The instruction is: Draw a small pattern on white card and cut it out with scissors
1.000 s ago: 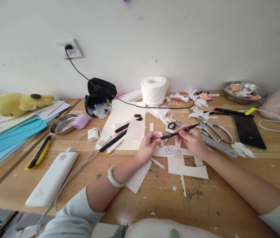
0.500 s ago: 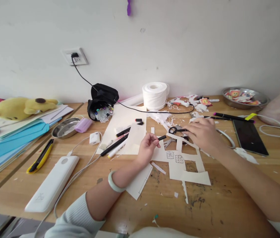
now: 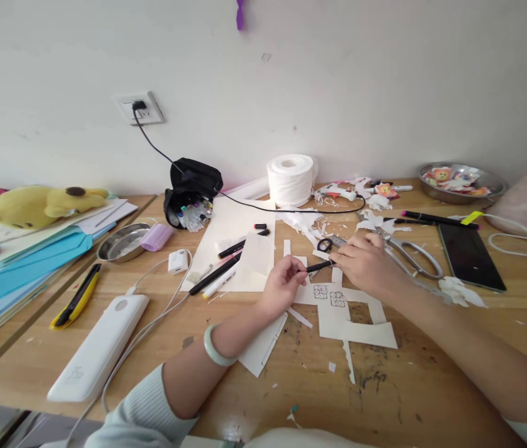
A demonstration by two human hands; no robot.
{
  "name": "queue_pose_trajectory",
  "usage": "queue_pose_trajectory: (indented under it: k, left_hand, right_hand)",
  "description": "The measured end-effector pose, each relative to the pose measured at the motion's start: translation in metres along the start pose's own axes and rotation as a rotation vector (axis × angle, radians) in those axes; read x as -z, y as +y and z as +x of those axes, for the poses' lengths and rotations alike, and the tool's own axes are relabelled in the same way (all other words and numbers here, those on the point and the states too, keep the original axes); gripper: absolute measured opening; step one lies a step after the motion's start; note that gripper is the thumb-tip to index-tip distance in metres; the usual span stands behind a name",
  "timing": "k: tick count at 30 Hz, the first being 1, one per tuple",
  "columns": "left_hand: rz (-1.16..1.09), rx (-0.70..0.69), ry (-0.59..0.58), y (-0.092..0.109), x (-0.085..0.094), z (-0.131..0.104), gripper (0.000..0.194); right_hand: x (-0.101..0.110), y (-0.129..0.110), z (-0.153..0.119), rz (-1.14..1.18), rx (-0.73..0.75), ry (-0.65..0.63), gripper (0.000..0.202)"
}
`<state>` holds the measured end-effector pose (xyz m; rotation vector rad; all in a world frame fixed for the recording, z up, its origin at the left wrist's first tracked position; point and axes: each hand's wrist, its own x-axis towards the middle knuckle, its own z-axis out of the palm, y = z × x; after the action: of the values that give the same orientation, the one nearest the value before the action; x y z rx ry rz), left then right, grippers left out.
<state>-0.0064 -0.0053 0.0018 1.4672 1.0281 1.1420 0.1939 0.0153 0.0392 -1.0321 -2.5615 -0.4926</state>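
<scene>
A black marker pen (image 3: 320, 266) spans the short gap between my two hands above the paper. My left hand (image 3: 285, 283), a pale bangle on its wrist, is closed and pinches the pen's left end. My right hand (image 3: 366, 262) is closed round the other end, which its fingers hide. Below lies a cut-out white paper shape (image 3: 331, 326) with two small black line drawings on it. Dark-handled scissors (image 3: 325, 244) lie just behind my right fingers, partly covered. Another white sheet (image 3: 262, 348) rests under my left forearm.
Several markers (image 3: 216, 274) lie on a large sheet (image 3: 226, 218) at left. A white power bank (image 3: 99, 348) and a yellow cutter (image 3: 76, 295) are further left. Behind stand a white roll (image 3: 290, 180) and an open black pen case (image 3: 193, 180). Metal-handled scissors (image 3: 415, 255) and a phone (image 3: 471, 258) lie right.
My right hand has moved left and down to meet my left hand. Both now hold the black marker; before, the hands were apart with a short black piece in my left fingers.
</scene>
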Motion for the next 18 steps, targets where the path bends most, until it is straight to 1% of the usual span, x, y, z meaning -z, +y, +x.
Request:
queue_pose_trajectory:
  k: [3,7,9,11,12,13,14,16,18]
  left_hand:
    - [0.135,-0.026,-0.033,-0.002,-0.001,-0.004,0.007]
    - [0.312,-0.137,-0.025,-0.005,0.0,-0.005,0.014]
    - [0.366,-0.176,-0.049,-0.005,0.0,-0.005,0.012]
    - [0.391,-0.153,-0.107,-0.003,0.0,-0.006,0.012]
    - [0.41,-0.13,-0.141,0.0,-0.001,-0.007,0.018]
    - [0.445,-0.102,-0.184,0.002,-0.002,-0.008,0.028]
    - [0.501,-0.094,-0.214,0.005,-0.003,-0.01,0.038]
    - [0.7,-0.153,-0.256,0.011,-0.007,-0.015,0.045]
    - [0.888,-0.282,-0.304,0.016,-0.011,-0.021,0.052]
  right_hand:
    - [-0.003,-0.011,-0.001,0.062,0.048,0.01,0.023]
    - [-0.007,-0.022,-0.003,0.164,0.036,0.009,0.026]
    - [-0.006,-0.02,-0.002,0.179,0.017,-0.005,0.025]
    - [-0.003,-0.012,0.0,0.177,-0.02,-0.049,0.023]
    - [-0.002,-0.004,0.0,0.164,-0.055,-0.083,0.023]
    - [0.0,0.005,0.001,0.135,-0.1,-0.134,0.023]
    - [0.002,0.015,0.0,0.079,-0.182,-0.174,0.022]
    - [0.003,0.038,-0.003,-0.06,-0.379,-0.262,0.023]
    - [0.002,0.057,-0.009,-0.143,-0.545,-0.376,0.024]
